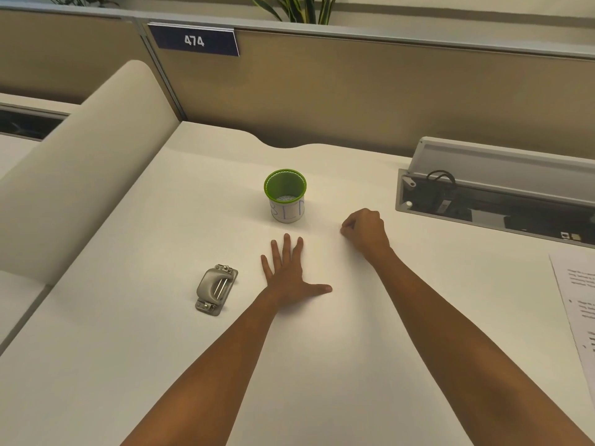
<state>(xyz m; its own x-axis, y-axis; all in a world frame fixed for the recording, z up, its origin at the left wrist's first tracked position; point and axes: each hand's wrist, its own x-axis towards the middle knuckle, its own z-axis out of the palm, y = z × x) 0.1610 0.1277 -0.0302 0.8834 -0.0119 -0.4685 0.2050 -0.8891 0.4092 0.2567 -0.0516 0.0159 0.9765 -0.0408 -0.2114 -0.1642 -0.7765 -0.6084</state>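
Observation:
My left hand lies flat on the white desk surface, fingers spread and straight, thumb pointing right. My right hand rests on the desk to its upper right with fingers curled into a loose fist; nothing shows between the fingertips. A green mesh cup wrapped in a white handwritten label stands just beyond both hands, with small white bits at its bottom. A grey metal hole punch lies left of my left hand, apart from it.
An open cable tray with a raised lid is set into the desk at the right. A printed sheet lies at the right edge. A large rolled cover curls up on the left. A partition with sign 474 closes the back.

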